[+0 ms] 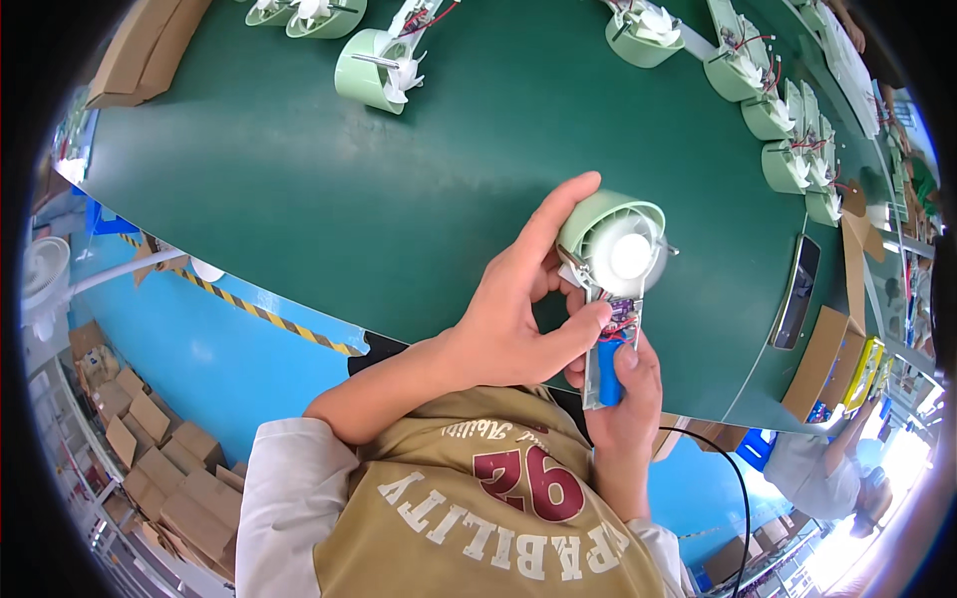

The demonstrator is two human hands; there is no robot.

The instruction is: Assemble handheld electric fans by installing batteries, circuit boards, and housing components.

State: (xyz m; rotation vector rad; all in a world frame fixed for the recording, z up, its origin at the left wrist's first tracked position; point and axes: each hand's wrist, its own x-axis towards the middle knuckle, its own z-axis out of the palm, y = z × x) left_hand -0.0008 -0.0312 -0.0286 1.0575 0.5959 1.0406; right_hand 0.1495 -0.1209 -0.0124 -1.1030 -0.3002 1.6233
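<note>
An opened handheld fan (630, 256) with a round light-green housing is between my two hands above the near edge of the table. Its white blades are blurred, as if spinning. My left hand (523, 309) grips the side of the green housing, and its thumb presses near a small purple circuit board (622, 311) with red wires. Lower down, my right hand (636, 384) is closed around the handle half, where a blue battery (609, 374) shows. My thumbs hide part of the wiring.
Several similar opened fans (379, 72) lie along the far side and right (788, 164) of the green table (299, 189). A phone (797, 289) and an open cardboard box (825, 361) are at the right. Another box (148, 45) stands far left. A black cable (740, 478) hangs lower right.
</note>
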